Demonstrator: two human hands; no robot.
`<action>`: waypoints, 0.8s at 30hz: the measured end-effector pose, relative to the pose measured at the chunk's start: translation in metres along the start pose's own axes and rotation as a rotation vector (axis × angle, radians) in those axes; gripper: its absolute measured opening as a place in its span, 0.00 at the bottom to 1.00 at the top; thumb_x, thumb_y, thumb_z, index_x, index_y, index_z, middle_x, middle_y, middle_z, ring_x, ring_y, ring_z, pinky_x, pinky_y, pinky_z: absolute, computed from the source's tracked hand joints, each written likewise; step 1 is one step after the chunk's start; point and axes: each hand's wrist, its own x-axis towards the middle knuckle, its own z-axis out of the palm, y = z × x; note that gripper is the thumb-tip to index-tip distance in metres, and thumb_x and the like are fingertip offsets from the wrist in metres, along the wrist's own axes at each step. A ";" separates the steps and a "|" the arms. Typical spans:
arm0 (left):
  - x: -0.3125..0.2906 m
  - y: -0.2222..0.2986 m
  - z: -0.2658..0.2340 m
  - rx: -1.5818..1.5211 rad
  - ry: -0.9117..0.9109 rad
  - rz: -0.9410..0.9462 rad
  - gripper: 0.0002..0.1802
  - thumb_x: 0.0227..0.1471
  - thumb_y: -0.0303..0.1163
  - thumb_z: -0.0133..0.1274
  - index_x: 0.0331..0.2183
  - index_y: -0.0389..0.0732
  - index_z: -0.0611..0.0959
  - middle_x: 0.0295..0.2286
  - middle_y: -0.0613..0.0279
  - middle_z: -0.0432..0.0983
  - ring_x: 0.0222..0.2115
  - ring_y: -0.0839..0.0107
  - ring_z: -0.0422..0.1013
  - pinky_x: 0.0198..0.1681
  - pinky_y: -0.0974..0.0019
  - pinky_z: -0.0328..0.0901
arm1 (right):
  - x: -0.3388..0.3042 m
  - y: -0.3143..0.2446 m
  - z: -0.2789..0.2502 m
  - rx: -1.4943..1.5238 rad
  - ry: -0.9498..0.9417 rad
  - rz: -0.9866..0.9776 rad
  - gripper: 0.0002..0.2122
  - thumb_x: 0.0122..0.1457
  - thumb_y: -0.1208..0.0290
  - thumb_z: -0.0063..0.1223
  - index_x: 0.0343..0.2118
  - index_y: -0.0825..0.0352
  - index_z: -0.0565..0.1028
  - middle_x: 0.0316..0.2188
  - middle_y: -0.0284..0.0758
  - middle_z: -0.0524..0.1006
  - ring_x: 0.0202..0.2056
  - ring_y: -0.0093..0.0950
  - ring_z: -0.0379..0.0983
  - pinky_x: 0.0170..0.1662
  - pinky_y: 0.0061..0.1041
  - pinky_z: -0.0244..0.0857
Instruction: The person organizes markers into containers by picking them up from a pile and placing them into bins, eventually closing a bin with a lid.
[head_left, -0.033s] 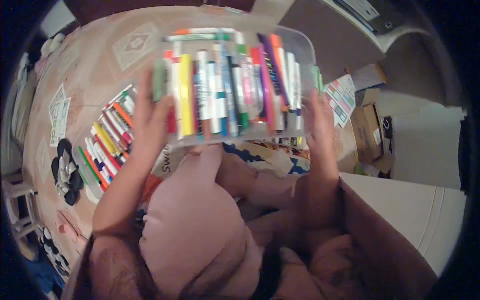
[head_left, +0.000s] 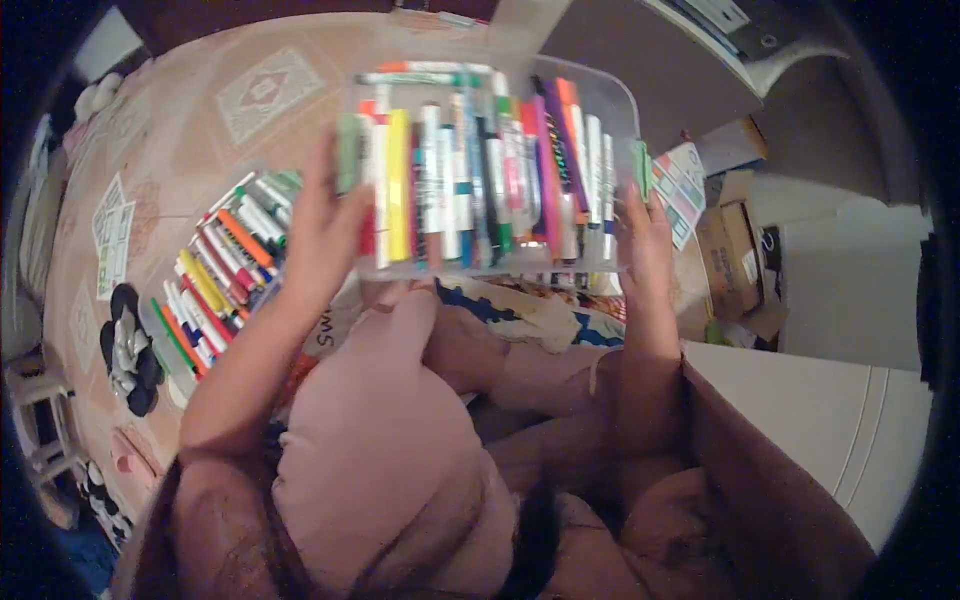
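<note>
A clear plastic box (head_left: pixel 628 95) is held up in front of me, tilted so that its inside shows. Marker pens in many colours fill it, among them a thick yellow marker (head_left: pixel 398 185) and a purple one (head_left: pixel 560 140). My left hand (head_left: pixel 335 215) grips its left end beside a pale green clip (head_left: pixel 348 155). On the right end, by another green clip (head_left: pixel 641 168), are the fingers of my right hand (head_left: pixel 648 235). Both hands are closed on the box, slightly blurred. To the left on the floor, a second tray (head_left: pixel 165 340) holds more markers, partly behind my left forearm.
Black shoes or slippers (head_left: pixel 130 350) lie left of the tray. Printed sheets rest on the tiled floor (head_left: pixel 265 95) at left, and another sheet (head_left: pixel 682 195) at right. Beyond it is an open cardboard box (head_left: pixel 730 255); a white cabinet (head_left: pixel 800 430) stands near right.
The box of markers and my left hand have shifted a little to the right in view. More of the tray on the floor shows now. Both hands keep their hold.
</note>
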 end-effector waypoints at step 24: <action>-0.012 -0.134 0.163 0.288 -0.290 -0.056 0.34 0.38 0.20 0.44 0.50 0.35 0.54 0.38 0.38 0.64 0.39 0.48 0.62 0.42 0.60 0.59 | 0.040 0.153 -0.159 -0.967 0.264 -0.063 0.17 0.49 0.59 0.46 0.19 0.72 0.70 0.13 0.42 0.67 0.16 0.32 0.62 0.23 0.28 0.58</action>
